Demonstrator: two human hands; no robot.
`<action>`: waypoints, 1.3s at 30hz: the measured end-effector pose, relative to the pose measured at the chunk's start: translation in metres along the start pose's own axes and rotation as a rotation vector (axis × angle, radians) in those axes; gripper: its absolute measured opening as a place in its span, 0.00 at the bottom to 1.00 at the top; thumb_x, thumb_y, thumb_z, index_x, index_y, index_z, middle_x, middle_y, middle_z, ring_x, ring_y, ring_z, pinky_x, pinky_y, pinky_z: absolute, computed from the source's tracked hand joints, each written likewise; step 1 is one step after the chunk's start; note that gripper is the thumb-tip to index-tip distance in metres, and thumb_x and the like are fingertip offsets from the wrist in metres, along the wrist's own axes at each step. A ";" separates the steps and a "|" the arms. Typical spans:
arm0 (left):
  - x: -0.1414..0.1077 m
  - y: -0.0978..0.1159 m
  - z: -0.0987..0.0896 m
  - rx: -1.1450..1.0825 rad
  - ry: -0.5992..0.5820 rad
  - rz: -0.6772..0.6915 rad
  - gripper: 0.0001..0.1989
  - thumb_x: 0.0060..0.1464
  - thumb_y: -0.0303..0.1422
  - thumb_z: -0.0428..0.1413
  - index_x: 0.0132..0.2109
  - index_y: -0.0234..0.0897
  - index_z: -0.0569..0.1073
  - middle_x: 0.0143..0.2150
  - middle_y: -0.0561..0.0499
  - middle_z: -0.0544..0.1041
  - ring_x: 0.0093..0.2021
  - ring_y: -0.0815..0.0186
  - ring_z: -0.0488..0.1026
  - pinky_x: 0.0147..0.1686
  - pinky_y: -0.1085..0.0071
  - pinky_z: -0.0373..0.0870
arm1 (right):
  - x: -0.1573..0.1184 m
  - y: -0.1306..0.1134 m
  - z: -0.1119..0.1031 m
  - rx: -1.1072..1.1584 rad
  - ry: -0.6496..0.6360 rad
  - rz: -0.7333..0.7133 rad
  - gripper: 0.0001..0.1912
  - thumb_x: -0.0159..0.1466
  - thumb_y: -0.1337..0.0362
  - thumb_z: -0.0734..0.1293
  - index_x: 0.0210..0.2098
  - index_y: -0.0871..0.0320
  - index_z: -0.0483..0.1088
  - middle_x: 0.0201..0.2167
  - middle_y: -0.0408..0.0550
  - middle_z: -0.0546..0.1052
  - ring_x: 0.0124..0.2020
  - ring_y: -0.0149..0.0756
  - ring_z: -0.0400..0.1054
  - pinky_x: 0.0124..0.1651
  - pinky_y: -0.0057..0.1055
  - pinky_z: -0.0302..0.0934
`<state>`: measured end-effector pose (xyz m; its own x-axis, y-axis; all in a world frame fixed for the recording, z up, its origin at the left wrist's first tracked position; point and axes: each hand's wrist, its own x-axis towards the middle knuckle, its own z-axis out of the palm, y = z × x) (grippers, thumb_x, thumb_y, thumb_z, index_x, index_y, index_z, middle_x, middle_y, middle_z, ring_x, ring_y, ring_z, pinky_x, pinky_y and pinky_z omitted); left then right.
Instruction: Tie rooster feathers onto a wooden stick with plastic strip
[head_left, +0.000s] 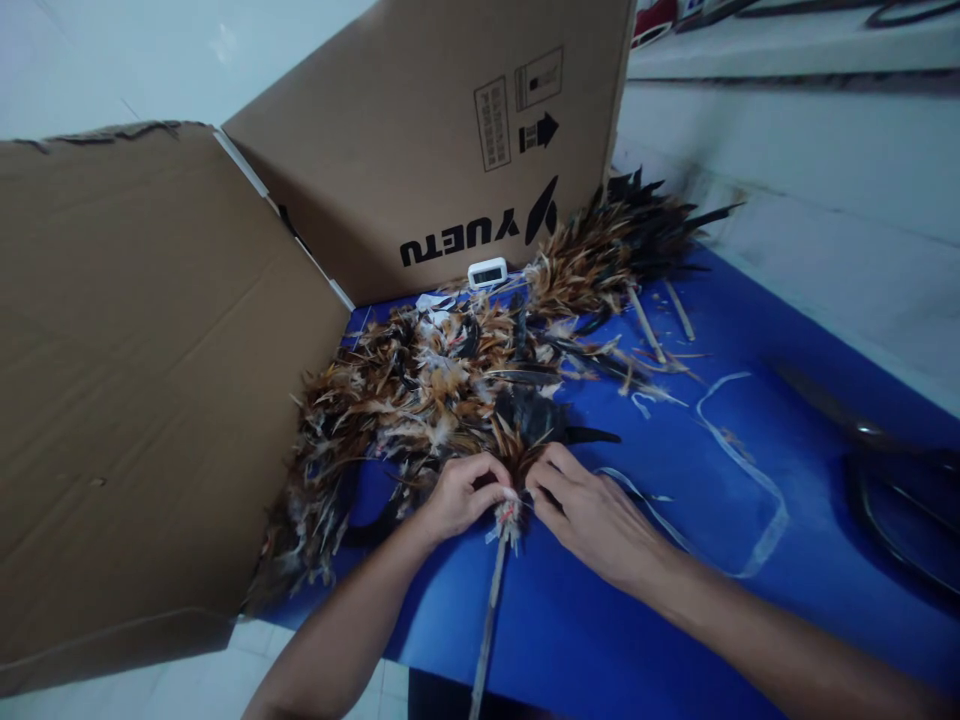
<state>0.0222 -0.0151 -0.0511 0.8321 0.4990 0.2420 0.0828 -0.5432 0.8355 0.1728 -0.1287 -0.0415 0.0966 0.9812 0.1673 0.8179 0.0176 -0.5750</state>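
Brown feathers [513, 442] at lower centre are pinched by your left hand [466, 494], apparently to stay snug round the stick [491, 612], though what your right hand [583, 508] grips is unclear.

Matt cardboard box [150, 350], smooth tabletop [574, 635], rough wooden stick [490, 608]

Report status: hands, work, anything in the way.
Left hand and right hand at base of feather bundle, exact grip unclear. Stick runs from base toward wearer. Feather pile crowding just beyond; scissors off right.
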 end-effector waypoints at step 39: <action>-0.022 0.019 0.010 0.767 -0.068 0.343 0.09 0.58 0.27 0.46 0.43 0.33 0.69 0.36 0.46 0.73 0.36 0.68 0.71 0.36 0.72 0.70 | 0.011 -0.005 0.000 0.853 -0.382 0.655 0.08 0.52 0.67 0.59 0.18 0.57 0.55 0.10 0.32 0.54 0.10 0.19 0.40 0.13 0.21 0.33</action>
<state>0.0106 -0.0428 -0.0453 0.9084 0.1943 0.3703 0.1487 -0.9777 0.1483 0.1700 -0.1182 -0.0367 0.0641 0.8418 -0.5360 0.0080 -0.5375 -0.8432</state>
